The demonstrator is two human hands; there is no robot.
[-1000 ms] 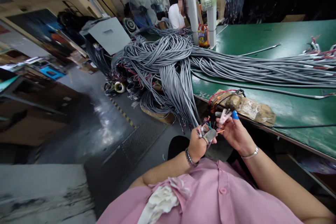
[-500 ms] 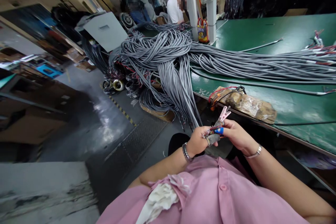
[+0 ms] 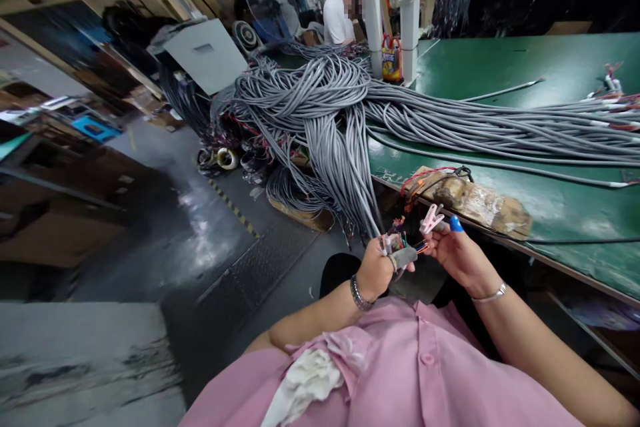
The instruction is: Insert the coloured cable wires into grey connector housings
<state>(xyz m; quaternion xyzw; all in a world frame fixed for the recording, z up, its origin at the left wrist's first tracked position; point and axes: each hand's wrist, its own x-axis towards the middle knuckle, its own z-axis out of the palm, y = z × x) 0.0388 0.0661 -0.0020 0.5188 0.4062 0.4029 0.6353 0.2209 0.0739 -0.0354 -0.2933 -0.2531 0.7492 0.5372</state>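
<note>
My left hand (image 3: 381,268) is closed on the end of a grey cable, and several thin coloured wires (image 3: 399,240) fan out from its grip. Its thumb wears a grey finger cover (image 3: 403,257). To the right is my right hand (image 3: 463,259), its blue-covered thumb (image 3: 455,223) raised apart from its fingers. Those fingertips lie close to the orange and dark wire tips (image 3: 423,248); whether they touch cannot be told. A pink clothes peg (image 3: 431,219) shows just beyond the right fingers, and what bears it is hidden.
A thick bundle of grey cables (image 3: 320,90) lies across the green table (image 3: 480,60) and hangs over its edge. A worn wooden block (image 3: 480,200) with wires sits at the near edge. A person in white (image 3: 337,19) is behind. Cardboard and coils are on the floor.
My right hand has drawn away to the right from the left, its thumb lifting off the wires. More coloured wire ends now show at my left hand. The view has shifted slightly.
</note>
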